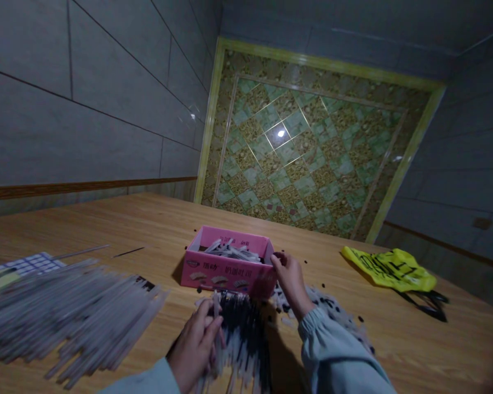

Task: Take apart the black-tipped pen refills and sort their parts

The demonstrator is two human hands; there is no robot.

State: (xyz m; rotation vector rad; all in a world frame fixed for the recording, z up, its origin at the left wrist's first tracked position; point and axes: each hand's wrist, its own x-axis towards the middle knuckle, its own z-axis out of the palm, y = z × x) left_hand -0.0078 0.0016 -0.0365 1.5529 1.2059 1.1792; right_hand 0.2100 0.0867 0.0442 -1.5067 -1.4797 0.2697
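Note:
My left hand (196, 336) is closed around a few thin, pale translucent sticks; one stands up between thumb and forefinger. Right beside it lies a bundle of similar sticks (242, 334) with dark upper parts, just in front of a pink open-topped box (225, 271). Pale, short slender pieces (234, 250) are heaped inside the box. At the box's right upper corner is my right hand (290, 279), its fingers bent together; whether they pinch a small piece or only the rim is hidden. Small clear and black bits (328, 309) are scattered beneath and beyond my right forearm.
A large pile of translucent sticks (74, 312) covers the table's left side, beside a blue-and-white checked cloth (39, 264). A thin dark rod (129, 252) lies behind it. Towards the right rests a yellow bag (390, 268) with black print and black straps. Tiled walls surround the wooden table (148, 219).

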